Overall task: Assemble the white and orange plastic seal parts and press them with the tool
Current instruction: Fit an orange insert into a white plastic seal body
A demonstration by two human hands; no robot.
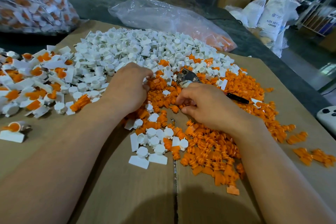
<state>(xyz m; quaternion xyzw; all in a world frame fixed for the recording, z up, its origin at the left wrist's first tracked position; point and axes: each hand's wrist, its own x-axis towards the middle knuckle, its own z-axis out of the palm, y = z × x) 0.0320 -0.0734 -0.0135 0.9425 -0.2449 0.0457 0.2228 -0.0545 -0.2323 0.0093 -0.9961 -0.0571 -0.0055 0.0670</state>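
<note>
A heap of white seal parts covers the far middle of the cardboard sheet. Orange seal parts spread across the right and middle. Assembled white-and-orange seals lie in a pile on the left. My left hand rests at the border of the two heaps, its curled fingertips pinching a small white part. My right hand grips the metal pressing tool; the jaws stick out above the hand and the black handle points right. Its curled fingers touch orange parts below.
A clear plastic bag with some orange parts lies behind the white heap. A large bag of finished seals stands at the back left. One assembled seal sits alone near the left edge. A white device lies at the right edge.
</note>
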